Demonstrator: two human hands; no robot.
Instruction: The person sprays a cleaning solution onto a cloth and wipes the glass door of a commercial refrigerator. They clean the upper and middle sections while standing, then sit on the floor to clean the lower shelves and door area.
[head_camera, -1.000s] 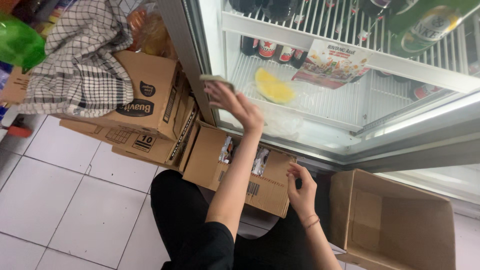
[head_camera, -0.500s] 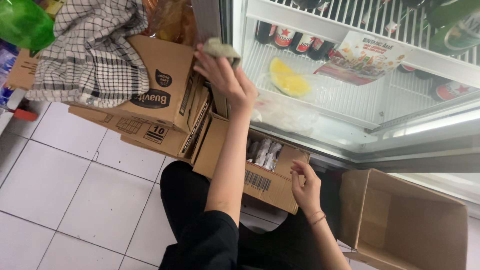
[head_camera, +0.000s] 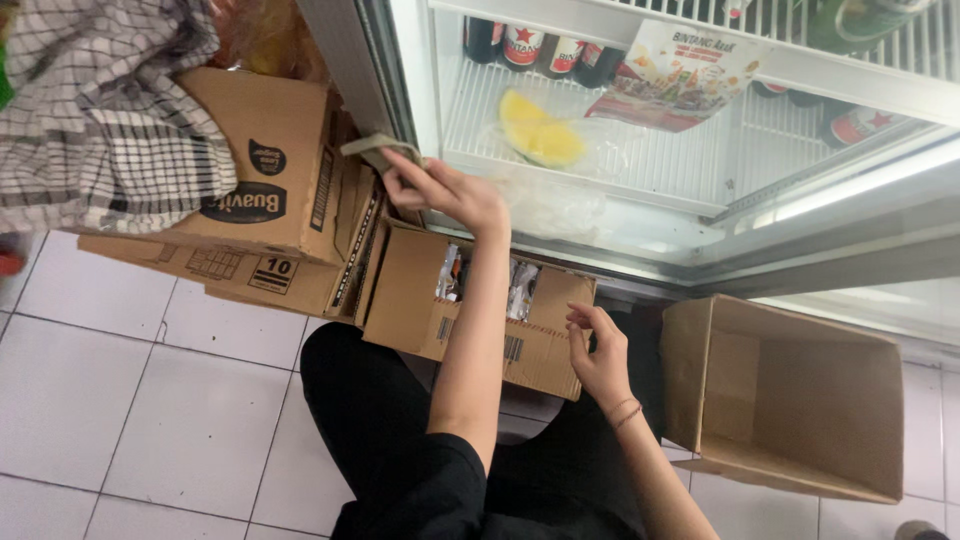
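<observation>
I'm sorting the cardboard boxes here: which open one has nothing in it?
The open box at the far right, beside the right hand; the box on the lap holds packets.

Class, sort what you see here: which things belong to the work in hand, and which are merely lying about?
In use:
left hand gripping a folded cloth at the fridge door frame
right hand on the open carton of packets

Lying about:
empty cardboard box
stacked cartons
checked cloth
yellow fruit pieces
bottles
</observation>
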